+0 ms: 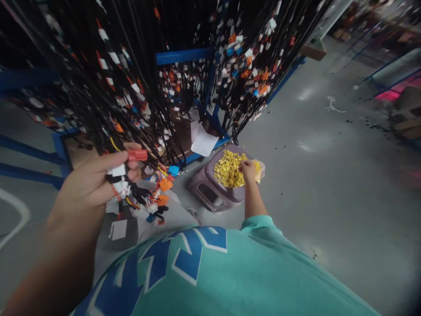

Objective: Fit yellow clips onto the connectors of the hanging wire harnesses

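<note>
Between the thumb and fingers of my left hand (pixel 95 180) is a red connector (pixel 137 155) on a wire. White connectors (pixel 117 170) of the same cable bunch lie against that palm. Below and right of it dangle orange connectors (pixel 165 184) and a blue connector (pixel 173 170). My right hand (pixel 249 170) reaches down to a heap of small yellow plastic clips (pixel 228 169), its fingers pinched together at the heap's right side. Whether a clip is between those fingertips is too small to tell. The heap lies on a mauve plastic stool (pixel 200 184), beside a clear bag (pixel 261 169).
Black wire harnesses (pixel 144 66) with many coloured connectors hang thickly from a blue metal rack (pixel 184 56). White paper (pixel 203 141) lies on the rack's base. Scraps (pixel 334 105) litter the grey floor (pixel 315 184) at right. A white tube (pixel 16 206) curves at the left edge.
</note>
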Demonstrator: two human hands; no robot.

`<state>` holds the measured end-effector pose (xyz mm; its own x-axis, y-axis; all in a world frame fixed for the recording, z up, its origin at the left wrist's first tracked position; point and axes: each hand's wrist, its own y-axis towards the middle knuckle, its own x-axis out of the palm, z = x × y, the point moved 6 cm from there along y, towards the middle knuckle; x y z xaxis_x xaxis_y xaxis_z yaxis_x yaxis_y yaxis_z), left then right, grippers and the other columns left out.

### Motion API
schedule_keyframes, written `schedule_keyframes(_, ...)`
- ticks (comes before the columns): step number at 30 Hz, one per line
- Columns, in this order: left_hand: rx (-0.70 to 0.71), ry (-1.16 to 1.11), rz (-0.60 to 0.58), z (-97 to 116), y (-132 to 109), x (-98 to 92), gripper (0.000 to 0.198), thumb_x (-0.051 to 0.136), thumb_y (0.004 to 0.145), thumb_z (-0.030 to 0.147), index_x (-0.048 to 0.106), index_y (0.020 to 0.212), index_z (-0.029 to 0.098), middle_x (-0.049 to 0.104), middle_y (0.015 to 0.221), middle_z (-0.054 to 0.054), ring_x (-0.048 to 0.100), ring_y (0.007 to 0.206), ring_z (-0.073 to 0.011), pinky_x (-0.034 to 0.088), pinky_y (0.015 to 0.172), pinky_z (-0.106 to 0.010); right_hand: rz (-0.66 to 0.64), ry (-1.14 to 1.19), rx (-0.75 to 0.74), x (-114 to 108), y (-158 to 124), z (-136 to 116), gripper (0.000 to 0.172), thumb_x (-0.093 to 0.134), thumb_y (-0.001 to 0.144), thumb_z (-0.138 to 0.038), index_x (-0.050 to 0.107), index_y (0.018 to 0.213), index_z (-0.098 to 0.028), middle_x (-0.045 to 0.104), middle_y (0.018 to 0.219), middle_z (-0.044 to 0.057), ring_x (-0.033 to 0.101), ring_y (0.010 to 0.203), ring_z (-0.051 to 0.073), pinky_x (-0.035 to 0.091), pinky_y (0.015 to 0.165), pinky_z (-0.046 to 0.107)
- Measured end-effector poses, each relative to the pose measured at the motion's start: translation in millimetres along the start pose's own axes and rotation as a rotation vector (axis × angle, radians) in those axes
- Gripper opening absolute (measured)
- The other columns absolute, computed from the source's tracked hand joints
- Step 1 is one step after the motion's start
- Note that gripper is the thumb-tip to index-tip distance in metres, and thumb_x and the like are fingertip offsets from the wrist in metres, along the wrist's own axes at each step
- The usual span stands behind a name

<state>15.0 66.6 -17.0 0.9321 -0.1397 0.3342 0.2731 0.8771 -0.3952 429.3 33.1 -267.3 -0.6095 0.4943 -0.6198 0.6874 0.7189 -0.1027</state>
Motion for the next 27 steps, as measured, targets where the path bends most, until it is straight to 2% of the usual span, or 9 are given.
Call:
schedule_keyframes(4, -0.042, -0.095, 0.030, -2.3, -0.4, -0.5, 0.021, 0.049, 0.066, 0.010, 0.068, 0.075, 0.011, 0.059, 0.049, -0.003, 0.046, 0.040, -0.0093, 0.044, 0.042, -0.022, -0.066, -0.240, 0.108, 3.2, -39.6, 33.0, 0.026, 0.047, 0.079, -0.012, 0.068, 0.094, -0.010, 0.067, 0.090, 0.013, 0.060, 0.088, 0.021, 0.044, 0.080, 0.029)
schedule_keyframes(8, -0.073, -0.154, 0.084, -9.2, -1.6, -5.0, 0.019, 0.052, 0.060, 0.012, 0.066, 0.073, 0.010, 0.062, 0.053, -0.006, 0.055, 0.049, -0.0130, 0.050, 0.049, -0.024, -0.132, -0.380, 0.118, 13.3, -66.7, 43.1, 0.030, 0.048, 0.080, -0.014, 0.067, 0.103, -0.012, 0.062, 0.108, 0.015, 0.055, 0.104, 0.022, 0.040, 0.089, 0.029)
schedule_keyframes(11, -0.045, -0.175, -0.070, -13.5, -2.4, -0.9, 0.021, 0.056, 0.063, 0.017, 0.066, 0.081, 0.011, 0.068, 0.062, -0.006, 0.063, 0.058, -0.0181, 0.054, 0.063, -0.034, -0.155, -0.436, 0.097, 15.8, -74.1, 39.5, 0.033, 0.045, 0.082, -0.014, 0.066, 0.107, -0.012, 0.059, 0.113, 0.017, 0.053, 0.110, 0.025, 0.039, 0.092, 0.033)
schedule_keyframes(15, -0.012, -0.166, -0.345, -21.7, -5.2, 3.6, 0.043, 0.064, 0.063, 0.023, 0.063, 0.105, 0.013, 0.073, 0.082, -0.010, 0.068, 0.084, -0.0295, 0.053, 0.075, -0.044, -0.142, -0.457, 0.064, 11.0, -76.9, 25.9, 0.038, 0.042, 0.081, -0.014, 0.063, 0.113, -0.008, 0.056, 0.117, 0.022, 0.055, 0.108, 0.030, 0.041, 0.089, 0.040)
schedule_keyframes(18, 0.009, -0.163, -0.450, -30.4, -6.9, 2.6, 0.051, 0.065, 0.065, 0.029, 0.059, 0.114, 0.013, 0.073, 0.091, -0.013, 0.067, 0.092, -0.0334, 0.052, 0.078, -0.048, -0.116, -0.416, -0.016, 10.6, -77.0, 1.1, 0.041, 0.041, 0.081, -0.014, 0.061, 0.115, -0.007, 0.056, 0.118, 0.022, 0.056, 0.106, 0.030, 0.042, 0.090, 0.041)
schedule_keyframes(22, -0.022, -0.202, -0.572, -46.5, -11.3, 5.4, 0.055, 0.063, 0.069, 0.036, 0.057, 0.118, 0.012, 0.073, 0.093, -0.015, 0.067, 0.094, -0.0339, 0.052, 0.079, -0.049, -0.145, -0.267, -0.235, 25.7, -83.4, -55.7, 0.038, 0.043, 0.080, -0.018, 0.063, 0.110, -0.008, 0.061, 0.113, 0.019, 0.059, 0.099, 0.025, 0.043, 0.092, 0.037)
schedule_keyframes(27, -0.015, -0.289, -0.584, -54.0, -17.2, 5.3, 0.055, 0.061, 0.073, 0.041, 0.057, 0.118, 0.009, 0.072, 0.090, -0.016, 0.067, 0.093, -0.0334, 0.053, 0.080, -0.048, -0.234, -0.066, -0.483, 49.7, -116.5, -132.9, 0.032, 0.047, 0.080, -0.026, 0.066, 0.102, -0.011, 0.067, 0.103, 0.014, 0.061, 0.092, 0.021, 0.047, 0.085, 0.034)
